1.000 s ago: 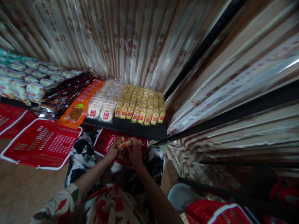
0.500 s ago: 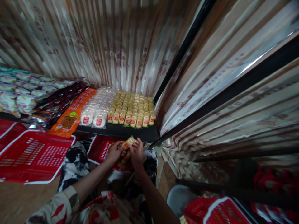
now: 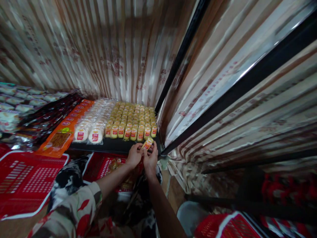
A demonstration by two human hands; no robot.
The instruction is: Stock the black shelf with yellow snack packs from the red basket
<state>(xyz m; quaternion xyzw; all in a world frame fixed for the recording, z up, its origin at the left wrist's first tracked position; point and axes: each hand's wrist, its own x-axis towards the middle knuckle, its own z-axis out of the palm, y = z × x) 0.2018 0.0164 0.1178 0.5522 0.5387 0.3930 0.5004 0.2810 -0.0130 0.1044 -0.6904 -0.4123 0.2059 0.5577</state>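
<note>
Between my two hands is a small yellow wrapped snack cake (image 3: 148,143) with a red and white label, tilted, just in front of the shelf edge. My left hand (image 3: 135,155) pinches its left end, and my right hand (image 3: 150,159) grips it from below and the right. Just beyond stand rows of matching yellow wrapped snack cakes (image 3: 128,124) on the black shelf (image 3: 109,145). Below my wrists sits a red basket (image 3: 95,165) holding more yellow-brown wrapped packs (image 3: 115,164), partly hidden by my arms.
Left of the cakes lie white round packets (image 3: 95,135), an orange packet (image 3: 59,138), dark red packets (image 3: 47,119) and white bags (image 3: 24,102). Another red basket (image 3: 32,181) stands at left, one more (image 3: 230,224) at lower right. Black frame bars (image 3: 223,92) and striped curtain (image 3: 119,49) enclose the shelf.
Both hands have carried the wrapped cake up from above the basket to the shelf's front edge, near the front row. The view has shifted slightly, revealing more packs in the basket.
</note>
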